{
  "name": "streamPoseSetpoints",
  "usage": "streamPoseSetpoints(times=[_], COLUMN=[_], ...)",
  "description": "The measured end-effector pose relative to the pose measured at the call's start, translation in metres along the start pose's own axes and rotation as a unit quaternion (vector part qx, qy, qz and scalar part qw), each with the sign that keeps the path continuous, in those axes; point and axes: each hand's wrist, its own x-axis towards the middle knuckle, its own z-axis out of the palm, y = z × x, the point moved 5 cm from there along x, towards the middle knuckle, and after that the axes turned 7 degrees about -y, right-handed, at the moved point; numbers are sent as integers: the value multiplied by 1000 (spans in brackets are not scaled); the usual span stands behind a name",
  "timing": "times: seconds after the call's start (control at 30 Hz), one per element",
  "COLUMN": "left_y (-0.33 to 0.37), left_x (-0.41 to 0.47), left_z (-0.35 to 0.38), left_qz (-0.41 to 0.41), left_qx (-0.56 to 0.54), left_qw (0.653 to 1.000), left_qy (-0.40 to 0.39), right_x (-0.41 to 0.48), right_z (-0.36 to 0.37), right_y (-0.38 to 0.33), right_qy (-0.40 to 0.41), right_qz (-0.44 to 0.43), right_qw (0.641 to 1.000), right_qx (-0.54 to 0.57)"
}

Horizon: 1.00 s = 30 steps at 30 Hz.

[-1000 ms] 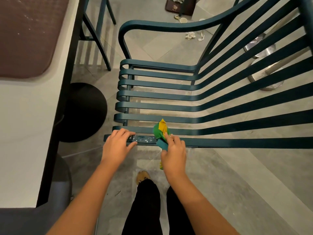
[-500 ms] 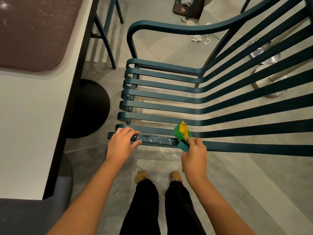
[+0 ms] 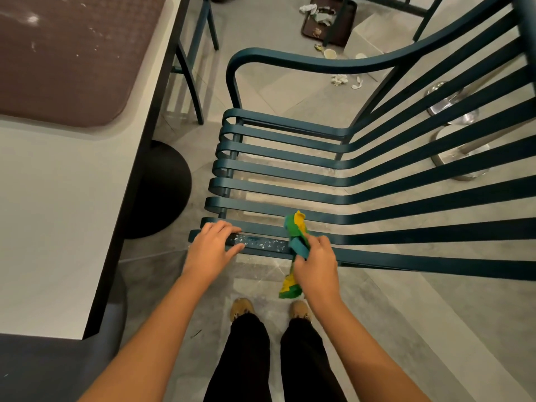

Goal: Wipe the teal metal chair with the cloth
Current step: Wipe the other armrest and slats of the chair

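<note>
- Black trousers point(image 3: 246, 358) and tan shoes point(image 3: 242, 307) stand on the grey floor point(image 3: 435, 329) at the bottom of the view, toes pointing at the chair.
- Both bare forearms reach forward from the lower corners to the near rail point(image 3: 261, 243) of the teal metal chair point(image 3: 348, 181).
- Left hand point(image 3: 213, 248) lies over the end of that rail, fingers bent across its top and thumb against its near edge, holding it.
- Right hand point(image 3: 314, 265) grips the cloth point(image 3: 295, 230), a bunched green, yellow and teal rag. It presses the cloth on the rail just right of a stretch covered in pale specks.
- One end of the cloth sticks up past the fingers toward the next slat, and the other end hangs below the hand over the floor.
- Beyond the rail, the chair's slats run in parallel bands that sweep up to the right, and a curved far armrest point(image 3: 290, 55) closes the frame.
- Left of the chair stands a pale table point(image 3: 58, 213) with a dark edge and a round black base point(image 3: 165, 192) on the floor.
- A brown mat point(image 3: 72, 53) lies on the table's far part.
- Behind the slats on the right stands a shiny metal base point(image 3: 455, 163).
- Farthest off, crumpled paper scraps point(image 3: 339, 79) lie on the floor near a dark tray point(image 3: 345, 24) of litter.
</note>
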Motion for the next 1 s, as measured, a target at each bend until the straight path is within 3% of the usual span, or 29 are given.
streamPoseSetpoints(times=[0.27, 0.67, 0.8, 1.0], left_y=[-32, -32, -32, -32], left_x=[-4, -4, -3, -4], left_z=[-1, -2, -3, -2], left_qz=[-16, -12, -18, -18], left_qx=[-51, -83, -94, -99], left_qw=[998, 996, 995, 995], left_qy=[-14, 10, 6, 15], right_x=[0, -2, -2, -4], right_z=[-12, 27, -1, -4], right_y=[21, -25, 1, 21], right_qy=[13, -8, 29, 24], right_qz=[32, -45, -11, 45], right_qw=[994, 999, 999, 996], right_qx=[-102, -18, 28, -69])
